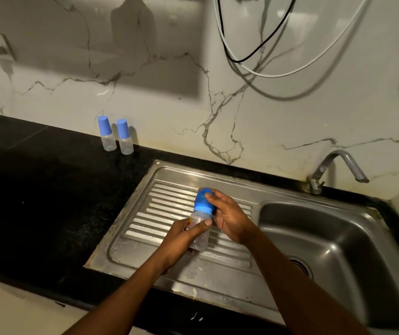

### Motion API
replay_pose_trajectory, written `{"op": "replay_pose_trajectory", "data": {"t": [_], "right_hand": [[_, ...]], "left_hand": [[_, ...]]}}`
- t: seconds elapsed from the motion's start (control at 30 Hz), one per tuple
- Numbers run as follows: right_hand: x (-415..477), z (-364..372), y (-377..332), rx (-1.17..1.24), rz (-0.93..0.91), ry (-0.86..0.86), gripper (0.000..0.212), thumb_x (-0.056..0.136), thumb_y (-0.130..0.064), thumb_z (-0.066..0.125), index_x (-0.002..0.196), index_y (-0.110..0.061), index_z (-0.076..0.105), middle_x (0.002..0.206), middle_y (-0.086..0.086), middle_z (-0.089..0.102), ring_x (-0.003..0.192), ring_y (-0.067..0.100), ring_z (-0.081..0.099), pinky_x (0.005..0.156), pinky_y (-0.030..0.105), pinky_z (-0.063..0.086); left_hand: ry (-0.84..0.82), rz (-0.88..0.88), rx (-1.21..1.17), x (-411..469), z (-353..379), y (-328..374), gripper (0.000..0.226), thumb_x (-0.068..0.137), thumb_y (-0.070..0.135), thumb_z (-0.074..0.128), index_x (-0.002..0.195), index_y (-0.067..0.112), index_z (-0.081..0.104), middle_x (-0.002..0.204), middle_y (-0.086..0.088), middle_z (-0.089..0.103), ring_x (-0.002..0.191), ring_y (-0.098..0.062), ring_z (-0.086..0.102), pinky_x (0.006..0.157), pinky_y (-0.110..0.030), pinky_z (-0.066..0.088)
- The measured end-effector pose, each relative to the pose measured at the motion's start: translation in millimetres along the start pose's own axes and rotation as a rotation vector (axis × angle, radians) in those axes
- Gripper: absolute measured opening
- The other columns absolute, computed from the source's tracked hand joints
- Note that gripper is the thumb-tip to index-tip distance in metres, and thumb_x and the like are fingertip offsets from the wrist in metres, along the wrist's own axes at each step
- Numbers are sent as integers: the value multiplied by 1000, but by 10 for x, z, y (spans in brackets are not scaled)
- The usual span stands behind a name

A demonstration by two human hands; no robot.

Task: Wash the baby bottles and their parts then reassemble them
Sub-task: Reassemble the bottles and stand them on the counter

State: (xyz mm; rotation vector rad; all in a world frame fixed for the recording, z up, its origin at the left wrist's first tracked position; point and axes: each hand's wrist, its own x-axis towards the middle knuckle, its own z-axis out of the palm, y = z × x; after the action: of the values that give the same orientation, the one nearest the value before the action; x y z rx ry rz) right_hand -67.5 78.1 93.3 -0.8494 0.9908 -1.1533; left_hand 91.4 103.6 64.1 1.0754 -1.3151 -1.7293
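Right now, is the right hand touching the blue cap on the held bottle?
Touching. The head view shows the right hand curled round the blue cap, thumb pressed on it.

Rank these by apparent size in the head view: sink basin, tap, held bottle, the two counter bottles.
1. Basin: largest by far.
2. Tap and held bottle: about alike; the bottle is nearer the camera, so not ranked.
3. Left counter bottle and right counter bottle: alike, smallest in view, but farthest away.
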Motion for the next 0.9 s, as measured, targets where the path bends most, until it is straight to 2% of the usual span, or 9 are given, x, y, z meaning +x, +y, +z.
{"op": "replay_pose_trajectory", "data": {"t": [0.1, 0.17, 0.23, 0.4, 0.5, 0.6, 0.7, 0.77, 0.9], "right_hand": [[-64, -16, 12, 33, -12, 2, 49, 88, -29, 62, 133, -10, 57, 115, 15, 66, 102, 27, 65, 87, 38, 56], [-96, -39, 23, 44, -23, 2, 49, 88, -31, 62, 133, -12, 57, 115, 14, 67, 103, 27, 65, 89, 40, 56], [-129, -71, 10, 12, -38, 15, 49, 87, -34, 63, 131, -14, 59, 113, 11, 68, 104, 27, 65, 95, 43, 54], [-162, -188, -17, -73, -51, 71, 48, 85, -41, 65, 128, -19, 61, 119, 14, 68, 111, 32, 64, 103, 52, 49], [-155, -256, -53, -81, -49, 78, 54, 84, -40, 66, 132, -16, 59, 124, 16, 66, 119, 37, 61, 105, 54, 48], [-140, -313, -63, -52, -51, 58, 52, 86, -37, 65, 131, -13, 59, 122, 18, 66, 114, 35, 63, 103, 53, 49], [-123, -329, -36, -34, -65, 4, 44, 87, -38, 67, 125, -15, 63, 115, 18, 67, 106, 31, 65, 99, 52, 50], [-104, -315, 6, -38, -54, 8, 48, 83, -44, 73, 123, -18, 65, 112, 17, 69, 103, 31, 67, 96, 51, 53], [1, -182, 172, -25, 20, 3, 54, 83, -42, 65, 134, -25, 54, 115, 19, 67, 100, 32, 70, 84, 46, 57]], "left_hand": [[38, 22, -14, -7, 79, 40, 59, 75, 57, 76, 94, 1, 69, 74, -10, 65, 69, -25, 61, 63, -34, 48], [60, 36, -3, -21, 149, 91, 56, 78, 57, 77, 94, 4, 70, 74, -8, 68, 69, -22, 65, 64, -34, 50], [80, 36, 22, -20, 215, 120, 54, 78, 58, 75, 93, 7, 70, 73, -5, 70, 67, -19, 66, 61, -32, 51], [109, 19, 22, 29, 379, 159, 61, 79, 58, 70, 96, 0, 68, 68, -10, 68, 60, -22, 64, 51, -28, 47], [95, -6, 1, 63, 436, 216, 52, 88, 50, 71, 97, 0, 68, 67, -10, 66, 58, -21, 62, 49, -27, 44], [113, -24, 19, 95, 469, 241, 46, 89, 48, 71, 96, 2, 69, 68, -7, 67, 59, -19, 62, 50, -27, 44], [146, -31, 10, 101, 519, 231, 59, 78, 58, 70, 97, 2, 71, 68, -6, 67, 58, -17, 62, 50, -27, 45], [167, -27, -4, 89, 524, 191, 67, 73, 63, 70, 97, 0, 71, 68, -9, 66, 57, -19, 61, 50, -27, 44], [261, 1, -4, 62, 462, 140, 73, 67, 69, 69, 92, 0, 72, 75, -20, 70, 59, -25, 62, 50, -27, 44]]}}
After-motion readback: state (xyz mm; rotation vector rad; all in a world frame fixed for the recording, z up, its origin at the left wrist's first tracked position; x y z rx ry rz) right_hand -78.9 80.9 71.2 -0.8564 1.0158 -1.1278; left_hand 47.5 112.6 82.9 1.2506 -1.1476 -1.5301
